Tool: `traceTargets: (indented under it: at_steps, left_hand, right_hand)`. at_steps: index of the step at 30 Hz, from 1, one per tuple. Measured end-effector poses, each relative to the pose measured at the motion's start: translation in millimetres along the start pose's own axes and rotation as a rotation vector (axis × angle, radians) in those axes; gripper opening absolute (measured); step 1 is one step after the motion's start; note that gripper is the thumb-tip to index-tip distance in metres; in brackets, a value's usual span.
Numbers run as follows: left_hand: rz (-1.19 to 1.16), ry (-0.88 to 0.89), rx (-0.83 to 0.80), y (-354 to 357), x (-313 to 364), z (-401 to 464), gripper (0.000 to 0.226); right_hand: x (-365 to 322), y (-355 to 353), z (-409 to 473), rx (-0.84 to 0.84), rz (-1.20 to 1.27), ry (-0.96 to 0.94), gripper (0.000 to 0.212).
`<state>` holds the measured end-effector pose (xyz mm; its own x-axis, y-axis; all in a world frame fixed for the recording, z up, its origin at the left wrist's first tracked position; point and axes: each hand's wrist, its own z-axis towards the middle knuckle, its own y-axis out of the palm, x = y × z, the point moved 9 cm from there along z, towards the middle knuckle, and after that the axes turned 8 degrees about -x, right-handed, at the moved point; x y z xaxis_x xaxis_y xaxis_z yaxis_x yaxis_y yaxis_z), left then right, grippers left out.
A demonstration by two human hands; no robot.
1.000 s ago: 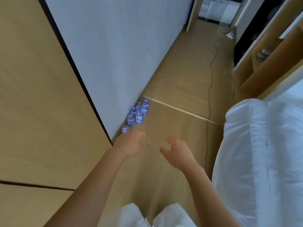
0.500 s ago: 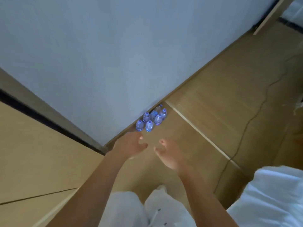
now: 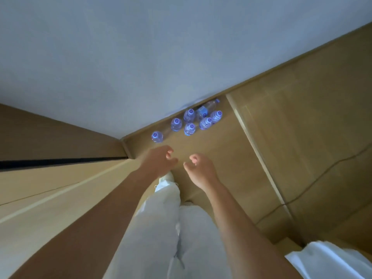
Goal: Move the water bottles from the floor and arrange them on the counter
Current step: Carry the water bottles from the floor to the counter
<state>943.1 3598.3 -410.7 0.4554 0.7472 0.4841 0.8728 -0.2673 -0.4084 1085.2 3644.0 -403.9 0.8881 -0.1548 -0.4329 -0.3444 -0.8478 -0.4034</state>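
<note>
Water bottles (image 3: 189, 122) stand in a loose cluster on the wooden floor (image 3: 281, 137), tight against the foot of the pale wall (image 3: 141, 57); six show their blue caps upward, and one more (image 3: 208, 106) lies on its side at the back, touching the skirting. One upright bottle (image 3: 157, 136) stands apart to the left, nearest the corner.

Left hand (image 3: 159, 161) and right hand (image 3: 200, 168) hang above the floor, just short of the cluster, each with fingers loosely curled and holding nothing; neither touches a bottle.

Risk, as judged from this layout: the uprights are packed close, so a reach for one in the middle could knock its neighbours over. The fallen bottle may roll along the wall if nudged. Two bottles gripped per hand could slip.

Hidden or unclear: the bench that is to receive the bottles is out of view. Bottle bodies are largely masked by their own caps from this steep angle, so fill level cannot be told. White trouser legs (image 3: 171, 228) cover the floor below the hands, and white fabric (image 3: 330, 260) is cut off at the lower right.
</note>
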Motion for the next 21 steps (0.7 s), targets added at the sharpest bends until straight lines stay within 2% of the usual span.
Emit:
traceTargets:
  at_steps: [3,6,8,11,13,16,21]
  left_hand:
    - [-0.178,-0.127,0.072,16.2,-35.9,50.1,0.043]
    - [-0.426,-0.296,0.118,48.4,-81.8,110.4,0.059]
    - [-0.502,-0.392,0.119,78.6,-110.6,152.3,0.072]
    - [-0.595,-0.481,0.167,115.4,-149.7,206.7,0.087]
    - [-0.610,-0.545,0.199,131.4,-176.6,237.9,0.092]
    - [-0.620,-0.627,0.275,139.1,-211.5,275.9,0.096]
    - [-0.618,-0.678,0.412,129.6,-257.1,331.4,0.107]
  right_hand:
    - [15.2,6.7,53.6,-0.044,0.017,0.006,0.011]
    - [51.8,27.6,115.9,-0.131,0.062,0.073,0.013]
    - [81.3,48.4,154.6,-0.220,0.020,0.126,0.034]
    - [119.7,66.0,214.5,-0.274,-0.097,0.149,0.048]
    - [140.3,69.3,256.7,-0.240,-0.073,0.181,0.058]
    - [158.0,66.3,320.1,-0.105,0.098,0.219,0.072]
    - [167.2,76.1,414.4,-0.001,0.239,0.172,0.090]
